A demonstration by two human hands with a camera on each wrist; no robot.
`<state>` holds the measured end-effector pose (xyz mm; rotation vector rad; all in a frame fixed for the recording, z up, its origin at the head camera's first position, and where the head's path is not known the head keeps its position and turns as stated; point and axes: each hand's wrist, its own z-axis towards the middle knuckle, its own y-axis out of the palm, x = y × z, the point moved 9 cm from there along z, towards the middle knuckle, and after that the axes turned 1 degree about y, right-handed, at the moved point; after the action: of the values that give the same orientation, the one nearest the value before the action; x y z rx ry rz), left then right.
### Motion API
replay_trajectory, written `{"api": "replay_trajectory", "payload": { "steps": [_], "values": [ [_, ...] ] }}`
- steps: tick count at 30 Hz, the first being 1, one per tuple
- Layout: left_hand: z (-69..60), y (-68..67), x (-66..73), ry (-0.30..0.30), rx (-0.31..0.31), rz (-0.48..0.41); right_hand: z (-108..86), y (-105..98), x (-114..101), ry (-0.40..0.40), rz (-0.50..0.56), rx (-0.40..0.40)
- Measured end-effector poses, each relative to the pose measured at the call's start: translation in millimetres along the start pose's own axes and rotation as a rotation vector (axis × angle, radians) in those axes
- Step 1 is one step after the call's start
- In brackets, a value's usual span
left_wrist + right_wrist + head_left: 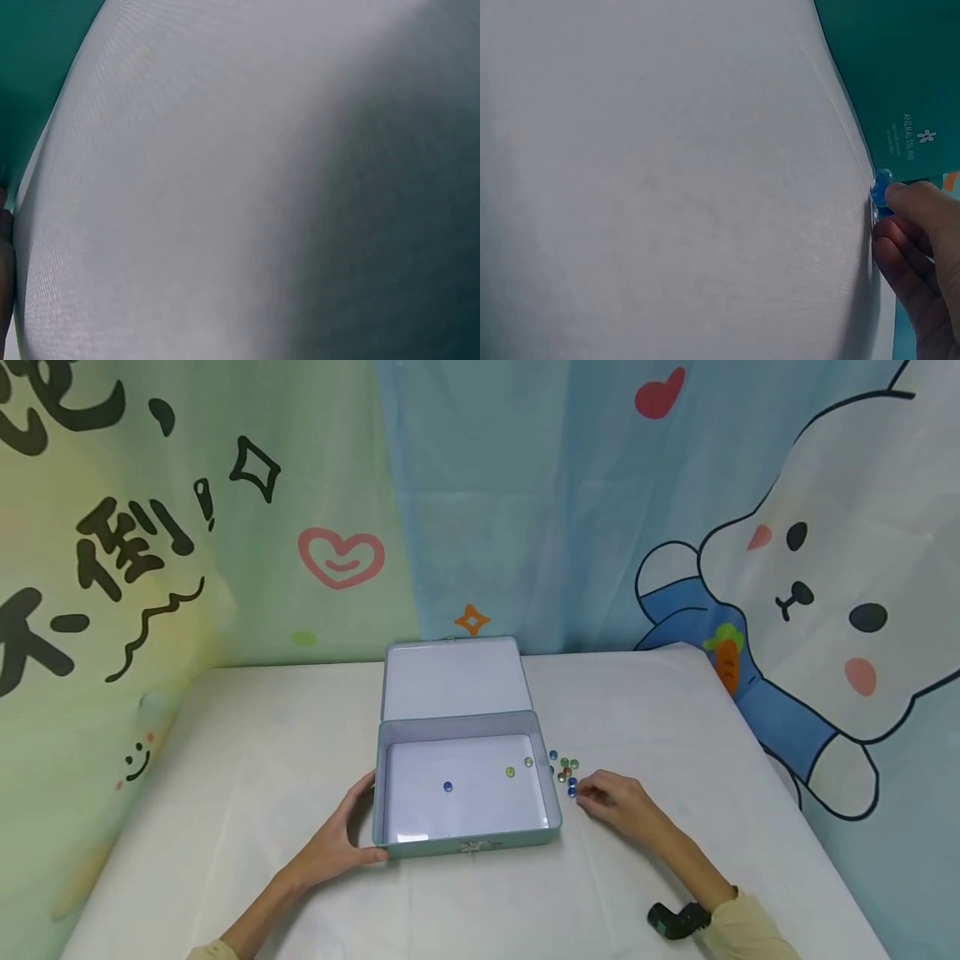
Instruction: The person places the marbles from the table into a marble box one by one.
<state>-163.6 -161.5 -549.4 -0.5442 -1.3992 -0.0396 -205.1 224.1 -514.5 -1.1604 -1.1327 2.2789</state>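
Note:
The hinged box stands on the white cloth, lid raised. Inside it lie a blue marble, a yellow-green marble and a pale one. My left hand grips the box's left side, thumb at the near-left corner. Several marbles, among them a green one, lie beside the box's right wall. My right hand is at their near end, fingers bent, its fingertips against a blue marble; whether they pinch it is unclear. The left wrist view shows mostly cloth.
A white cloth covers the table. Behind it hangs a printed curtain with a cartoon animal on the right. A black device sits at my right wrist, by the sleeve.

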Motion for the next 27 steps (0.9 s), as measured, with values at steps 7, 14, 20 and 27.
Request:
{"api": "replay_trajectory", "payload": {
  "steps": [7,14,20,27],
  "values": [
    [-1.5,1.1,-1.4,-0.002,-0.004,0.016,3.8,4,-4,-0.056,0.015,-0.011],
    [0.1,0.3,-0.3,0.012,-0.001,0.038,10.3,8,-10,-0.055,-0.073,-0.013],
    [0.9,-0.3,-1.2,0.004,-0.001,0.038,14.9,10,-18,-0.076,-0.2,-0.01],
    [0.5,-1.0,-1.1,-0.013,0.007,0.017,16.1,13,-20,-0.067,-0.246,-0.025]
  ]
}}
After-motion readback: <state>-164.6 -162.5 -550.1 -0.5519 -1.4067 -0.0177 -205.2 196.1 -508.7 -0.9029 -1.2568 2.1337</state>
